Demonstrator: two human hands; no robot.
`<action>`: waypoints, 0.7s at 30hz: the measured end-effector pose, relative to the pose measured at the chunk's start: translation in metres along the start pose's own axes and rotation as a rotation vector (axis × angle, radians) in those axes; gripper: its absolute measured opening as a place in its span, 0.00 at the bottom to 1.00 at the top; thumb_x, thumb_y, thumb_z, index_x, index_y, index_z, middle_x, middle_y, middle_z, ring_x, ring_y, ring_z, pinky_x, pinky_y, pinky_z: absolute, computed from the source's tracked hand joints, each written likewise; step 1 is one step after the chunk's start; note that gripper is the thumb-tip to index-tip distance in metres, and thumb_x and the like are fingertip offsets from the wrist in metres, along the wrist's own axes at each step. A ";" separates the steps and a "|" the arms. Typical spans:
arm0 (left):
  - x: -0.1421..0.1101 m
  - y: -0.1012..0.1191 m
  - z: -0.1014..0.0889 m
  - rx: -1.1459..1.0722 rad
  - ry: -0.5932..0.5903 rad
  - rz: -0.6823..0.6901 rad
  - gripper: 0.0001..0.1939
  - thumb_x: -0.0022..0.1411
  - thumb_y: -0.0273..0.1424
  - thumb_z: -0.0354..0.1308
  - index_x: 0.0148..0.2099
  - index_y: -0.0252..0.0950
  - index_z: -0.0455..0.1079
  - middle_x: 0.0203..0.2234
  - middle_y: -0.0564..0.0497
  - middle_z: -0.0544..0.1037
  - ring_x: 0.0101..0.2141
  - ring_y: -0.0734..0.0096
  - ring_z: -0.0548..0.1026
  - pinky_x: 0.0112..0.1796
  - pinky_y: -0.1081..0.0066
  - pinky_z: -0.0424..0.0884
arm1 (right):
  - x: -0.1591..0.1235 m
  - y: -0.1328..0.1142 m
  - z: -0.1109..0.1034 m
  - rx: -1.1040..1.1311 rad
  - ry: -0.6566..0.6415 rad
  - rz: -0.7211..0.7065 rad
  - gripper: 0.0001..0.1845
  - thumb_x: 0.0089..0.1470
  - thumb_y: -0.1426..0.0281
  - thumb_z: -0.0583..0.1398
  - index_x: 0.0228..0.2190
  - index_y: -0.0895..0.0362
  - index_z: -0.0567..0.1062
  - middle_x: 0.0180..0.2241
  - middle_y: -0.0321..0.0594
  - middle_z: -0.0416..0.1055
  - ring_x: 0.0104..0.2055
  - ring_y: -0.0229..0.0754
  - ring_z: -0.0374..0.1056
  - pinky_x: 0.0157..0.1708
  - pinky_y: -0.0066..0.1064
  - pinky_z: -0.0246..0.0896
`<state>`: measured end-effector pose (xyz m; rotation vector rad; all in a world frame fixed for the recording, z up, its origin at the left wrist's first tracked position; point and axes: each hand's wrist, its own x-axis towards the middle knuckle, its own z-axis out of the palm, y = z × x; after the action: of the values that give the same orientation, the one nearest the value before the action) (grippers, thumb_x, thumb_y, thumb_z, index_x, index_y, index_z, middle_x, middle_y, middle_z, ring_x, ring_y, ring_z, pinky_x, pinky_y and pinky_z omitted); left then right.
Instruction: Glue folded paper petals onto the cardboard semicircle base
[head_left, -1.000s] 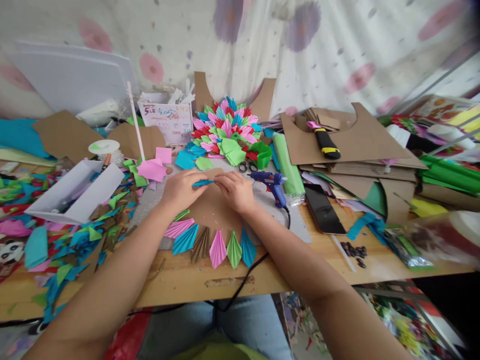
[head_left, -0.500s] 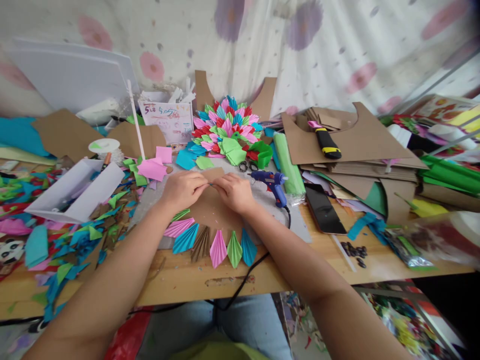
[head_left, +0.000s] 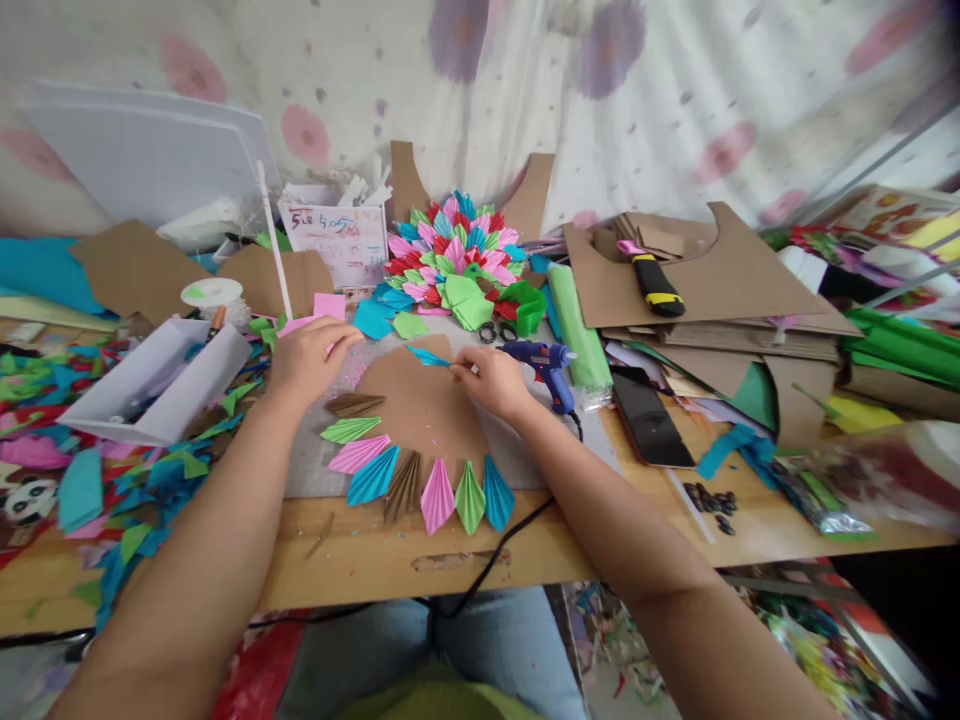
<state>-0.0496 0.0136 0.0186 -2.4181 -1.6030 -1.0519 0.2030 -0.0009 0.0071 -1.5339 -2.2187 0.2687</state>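
My right hand (head_left: 487,380) pinches one end of a blue pleated paper petal (head_left: 429,357), whose other end points left above a brown cardboard piece (head_left: 420,400). My left hand (head_left: 315,358) hovers left of the cardboard, near pink paper (head_left: 330,306). Its fingertips are pressed together, and I cannot see whether anything is between them. Around the cardboard's left and lower edge runs a row of pleated petals in brown, green, pink (head_left: 437,497) and blue (head_left: 498,494).
A blue glue gun (head_left: 551,370) with a black cord lies just right of my right hand, beside a green roll (head_left: 581,330) and a phone (head_left: 651,415). A utility knife (head_left: 656,285) rests on stacked cardboard. Paper scraps surround a white box (head_left: 187,380) at left.
My hands were together at the blue petal and have parted. The left moved left, away from it; the right keeps the petal, now spread into view. A brown petal at left is uncovered.
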 end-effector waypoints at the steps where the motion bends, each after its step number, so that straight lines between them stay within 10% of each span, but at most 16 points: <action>1: 0.000 0.001 0.000 0.002 0.039 -0.024 0.15 0.62 0.38 0.48 0.35 0.39 0.74 0.35 0.50 0.78 0.38 0.67 0.74 0.41 0.70 0.67 | 0.000 -0.001 0.000 -0.025 -0.007 0.006 0.09 0.55 0.68 0.56 0.30 0.55 0.75 0.32 0.39 0.75 0.36 0.41 0.68 0.33 0.28 0.54; 9: -0.004 0.042 0.026 -0.055 -0.120 0.290 0.15 0.58 0.41 0.56 0.43 0.37 0.72 0.40 0.47 0.77 0.42 0.63 0.73 0.44 0.65 0.67 | -0.005 -0.025 0.009 -0.124 -0.084 -0.080 0.12 0.60 0.67 0.51 0.39 0.56 0.73 0.39 0.43 0.74 0.43 0.43 0.66 0.35 0.29 0.55; 21: -0.007 0.043 0.029 -0.033 -0.116 0.295 0.07 0.57 0.33 0.57 0.37 0.38 0.74 0.35 0.50 0.79 0.39 0.66 0.75 0.40 0.67 0.69 | -0.005 -0.016 0.017 -0.068 -0.022 -0.101 0.12 0.60 0.66 0.51 0.40 0.55 0.73 0.39 0.42 0.74 0.43 0.43 0.67 0.36 0.30 0.56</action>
<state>-0.0005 -0.0003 0.0056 -2.6736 -1.2105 -0.9086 0.1830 -0.0098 -0.0029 -1.4546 -2.3363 0.1825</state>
